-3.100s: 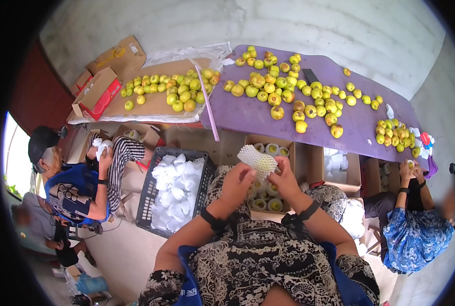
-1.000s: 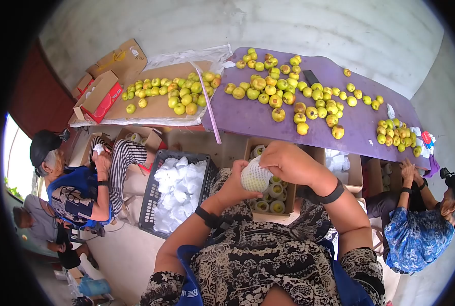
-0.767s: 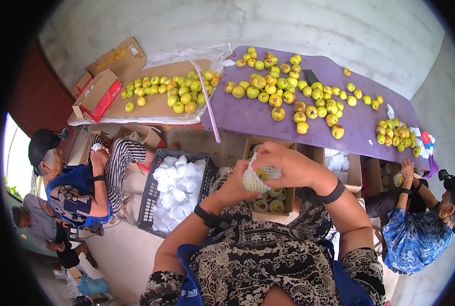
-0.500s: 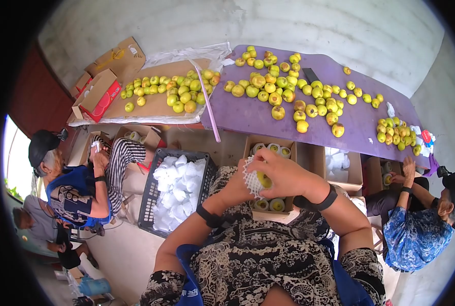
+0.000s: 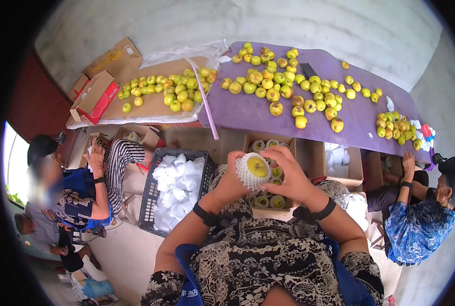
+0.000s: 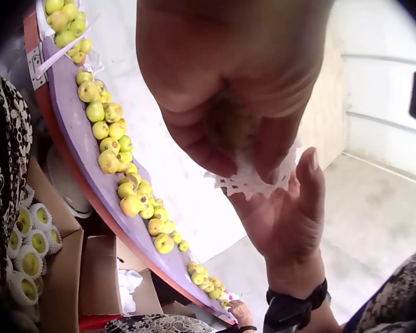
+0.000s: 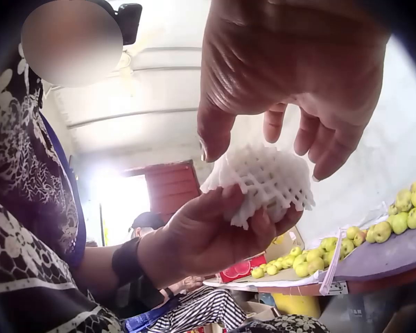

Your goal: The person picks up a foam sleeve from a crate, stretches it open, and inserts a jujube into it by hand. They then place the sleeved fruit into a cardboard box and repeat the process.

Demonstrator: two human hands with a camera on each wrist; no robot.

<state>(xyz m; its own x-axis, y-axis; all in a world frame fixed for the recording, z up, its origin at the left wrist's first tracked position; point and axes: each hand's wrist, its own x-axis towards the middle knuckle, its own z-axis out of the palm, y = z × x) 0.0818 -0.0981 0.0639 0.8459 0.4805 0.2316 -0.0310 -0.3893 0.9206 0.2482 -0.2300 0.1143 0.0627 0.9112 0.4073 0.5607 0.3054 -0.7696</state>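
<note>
A yellow-green apple (image 5: 257, 166) sits in a white foam net sleeve (image 5: 246, 177), its top showing through the net's opening in the head view. My left hand (image 5: 229, 178) grips the netted apple from the left, with the fingers curled around the foam net (image 7: 267, 187) in the right wrist view. On the other side, my right hand (image 5: 292, 179) is held beside the apple, thumb and fingers spread apart. In the right wrist view the right hand (image 7: 291, 76) hangs just over the net, its fingertips near the foam edges.
Below the hands stands a carton of netted apples (image 5: 277, 202). A black crate (image 5: 146, 204) full of white foam nets (image 5: 176, 183) is to its left. Ahead, loose apples (image 5: 273, 95) lie on a purple-covered table (image 5: 360, 120). People sit at left and right.
The right hand, which was over the net and then at its edge, has drawn back to the right. The apple's top now faces up from the net. The left hand still holds it.
</note>
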